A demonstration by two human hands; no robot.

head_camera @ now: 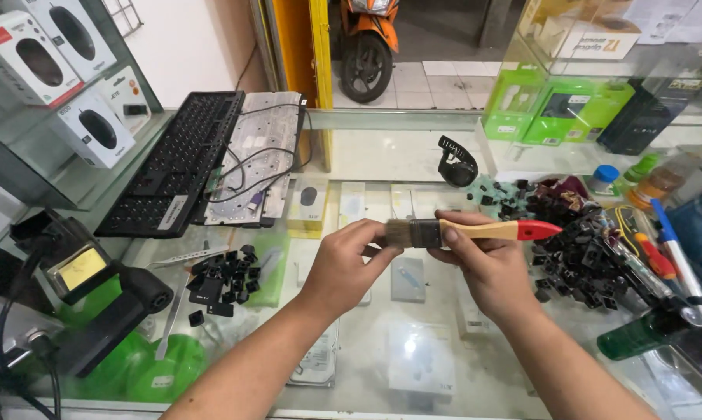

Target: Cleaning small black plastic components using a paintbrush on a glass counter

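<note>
Head cam: we grip the paintbrush [460, 232] by its handle w/ right hand [487, 268], held level over the glass counter [413, 155]. Left hand [343, 260] pinches the bristles, prob. to steady them; loose black keycaps [223, 272] piled left, keyboard [176, 159] behind.

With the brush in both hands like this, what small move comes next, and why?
Probably carry the paintbrush left, down to the loose black keycaps. The right hand grips its handle, the left hand pinches the bristles, and the keycaps lie beside the bare keyboard.

A: Which boxes are on the left shelf?
B: 3 white mouse boxes [52, 54].
A: And at the counter's far right corner?
B: Green boxes [557, 109], with a black box [639, 117] beside them.
</note>
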